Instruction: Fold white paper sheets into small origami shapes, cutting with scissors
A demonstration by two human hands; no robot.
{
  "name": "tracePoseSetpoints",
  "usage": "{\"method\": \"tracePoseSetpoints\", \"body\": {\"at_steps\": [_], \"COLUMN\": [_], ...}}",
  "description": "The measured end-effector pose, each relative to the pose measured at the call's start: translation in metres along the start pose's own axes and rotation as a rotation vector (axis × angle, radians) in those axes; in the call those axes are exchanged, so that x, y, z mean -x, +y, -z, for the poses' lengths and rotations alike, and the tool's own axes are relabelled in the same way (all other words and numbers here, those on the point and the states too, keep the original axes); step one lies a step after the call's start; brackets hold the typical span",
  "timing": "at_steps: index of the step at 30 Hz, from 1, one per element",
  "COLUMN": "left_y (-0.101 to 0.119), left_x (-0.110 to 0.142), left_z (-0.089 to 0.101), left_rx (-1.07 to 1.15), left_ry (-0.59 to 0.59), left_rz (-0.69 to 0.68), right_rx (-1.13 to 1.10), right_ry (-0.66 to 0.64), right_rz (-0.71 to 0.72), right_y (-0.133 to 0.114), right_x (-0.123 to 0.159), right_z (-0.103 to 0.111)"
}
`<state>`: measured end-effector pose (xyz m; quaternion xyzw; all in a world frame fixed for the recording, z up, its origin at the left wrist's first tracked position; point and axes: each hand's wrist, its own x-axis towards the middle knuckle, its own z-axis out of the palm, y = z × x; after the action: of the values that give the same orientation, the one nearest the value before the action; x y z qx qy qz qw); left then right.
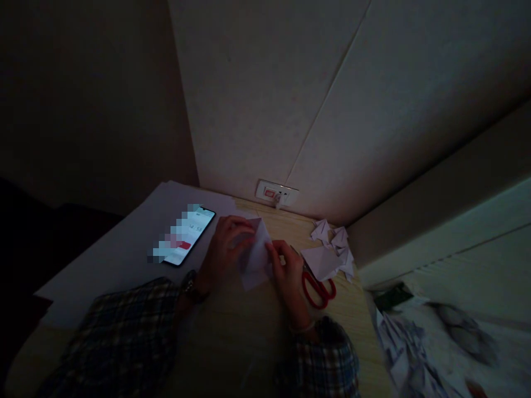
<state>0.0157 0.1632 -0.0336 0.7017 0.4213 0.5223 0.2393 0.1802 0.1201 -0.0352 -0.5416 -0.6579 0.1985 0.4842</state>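
A creased sheet of white paper (258, 258) with a folded top edge is held above the wooden table. My left hand (222, 249) has its fingers curled on the sheet's upper left side, closed on it. On the right edge, my right hand (287, 268) pinches the same sheet between thumb and fingers. Right beside that hand lie scissors with red handles (317, 292), their blades partly hidden by the hand and a loose piece of white paper (321, 261). The dim light makes the fold lines hard to follow.
A lit phone (185, 237) rests on large white sheets (120, 249) to the left. Several folded paper figures (340, 239) sit at the table's right back corner. A wall socket (276, 192) is behind. Below the right edge lies a heap of folded paper (404, 348).
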Motion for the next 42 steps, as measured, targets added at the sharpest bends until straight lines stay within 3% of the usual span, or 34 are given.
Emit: {"method": "tracePoseSetpoints", "body": {"at_steps": [5,9,14,20,28,35,39,42], "left_y": [0.001,0.006,0.011,0.018,0.012,0.022,0.020,0.017], "left_x": [-0.001,-0.001,0.000,0.000,0.001,0.003,0.003,0.003], "left_z": [-0.005,-0.004,-0.003,-0.004,-0.005,-0.004,-0.004,-0.006], "left_rx": [0.364,0.386,0.314,0.271,0.210,0.088,0.119,0.171], "left_ry": [-0.066,0.013,0.070,-0.077,-0.162,-0.096,-0.102,-0.129], "left_rz": [0.281,0.382,0.344,0.356,0.344,0.315,0.330,0.357], "right_rx": [0.069,0.128,0.105,0.020,-0.047,-0.070,-0.102,-0.085], "right_ry": [-0.045,-0.070,-0.117,-0.049,0.007,-0.026,-0.087,-0.061], "right_rz": [0.086,0.185,0.199,0.004,-0.081,-0.090,-0.071,-0.064], "right_y": [0.002,0.005,0.005,0.002,-0.005,-0.006,-0.002,-0.003], "right_x": [0.002,0.004,0.005,0.005,0.003,-0.001,-0.001,-0.001], "right_z": [0.000,-0.003,-0.009,-0.009,-0.004,-0.003,-0.005,-0.004]}}
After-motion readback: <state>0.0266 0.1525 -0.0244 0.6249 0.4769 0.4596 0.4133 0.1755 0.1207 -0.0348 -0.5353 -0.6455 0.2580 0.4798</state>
